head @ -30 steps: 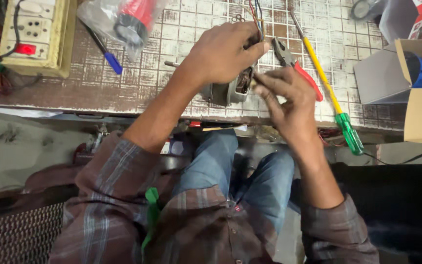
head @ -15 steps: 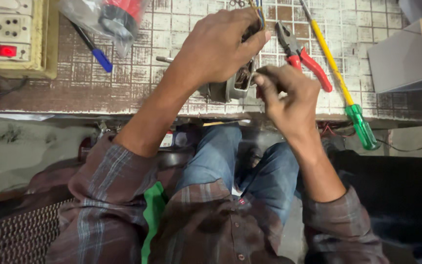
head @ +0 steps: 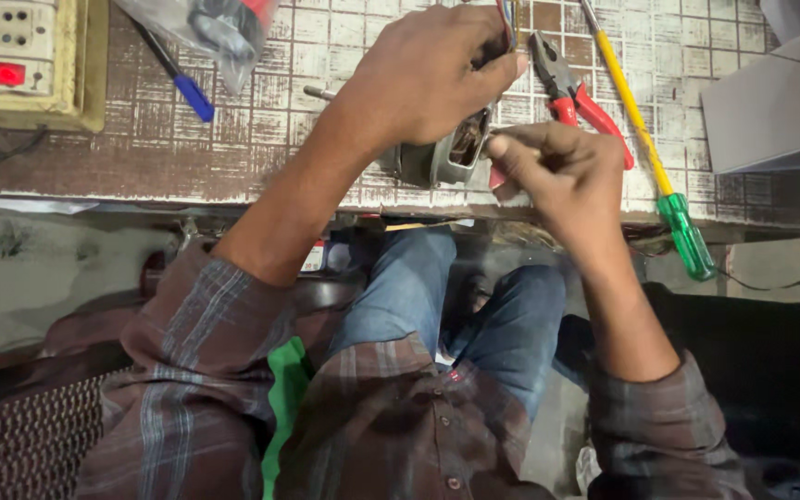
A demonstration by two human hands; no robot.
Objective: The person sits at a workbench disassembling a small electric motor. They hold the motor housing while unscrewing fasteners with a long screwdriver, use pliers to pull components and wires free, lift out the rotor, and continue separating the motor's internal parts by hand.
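Motor [head: 446, 157], small and metal, sits at the worktop [head: 261, 139] front edge, shaft poking out leftward. Left hand [head: 428, 79] is clamped over its top, fingers curled round the wires. Right hand [head: 557, 171] sits just right of the open end, fingertips pinched together on something tiny, can't tell what. Further right: red pliers [head: 571, 93], green-handled screwdriver [head: 645, 153].

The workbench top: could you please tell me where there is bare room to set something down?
Bare tile lies between the blue pen and the left hand, and between the screwdriver and the cardboard box. It is crowded around the small motor, right hand and pliers.
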